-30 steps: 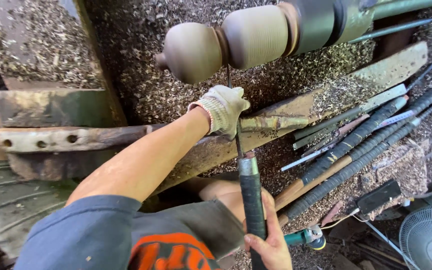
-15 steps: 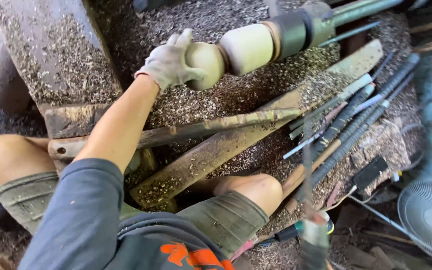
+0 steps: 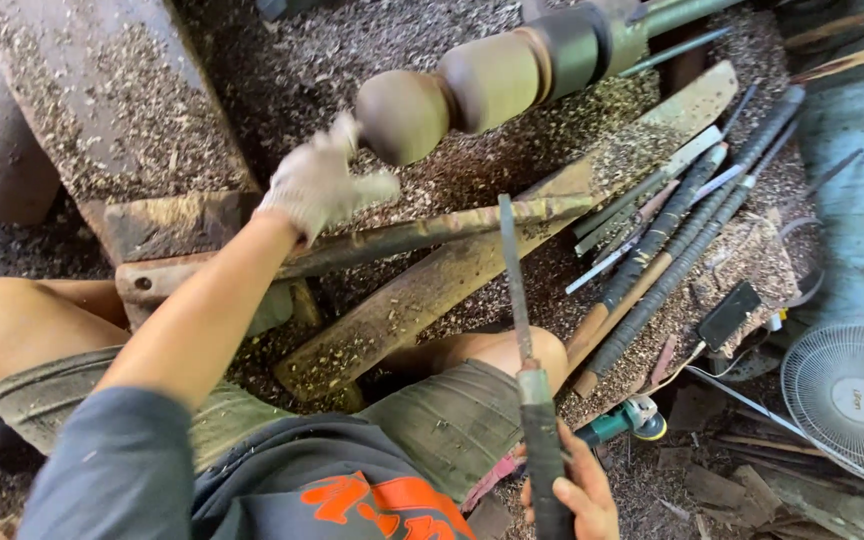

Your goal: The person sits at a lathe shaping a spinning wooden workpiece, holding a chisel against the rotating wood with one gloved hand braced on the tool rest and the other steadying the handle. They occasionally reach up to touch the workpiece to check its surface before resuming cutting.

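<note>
A turned wooden piece point(image 3: 472, 85) with rounded bulbs sits on a lathe at the top, pale brown and blurred. My left hand point(image 3: 322, 185), in a grey work glove, hovers with fingers spread just left of the piece's rounded end, not touching it. My right hand point(image 3: 567, 490) at the bottom grips the dark handle of a long turning chisel point(image 3: 522, 330), whose narrow blade points up toward the tool rest bar point(image 3: 422, 235). The blade tip ends just below the workpiece.
Several long turning tools point(image 3: 672, 235) lie in a row at the right on a shavings-covered board point(image 3: 452, 285). A white fan point(image 3: 857, 400) stands at bottom right. A dark flat phone-like object point(image 3: 730, 315) and a teal power tool point(image 3: 622, 420) lie near my knee.
My left hand has come off the workpiece's end and dropped slightly left. The chisel in my right hand has risen back into view, blade pointing up.
</note>
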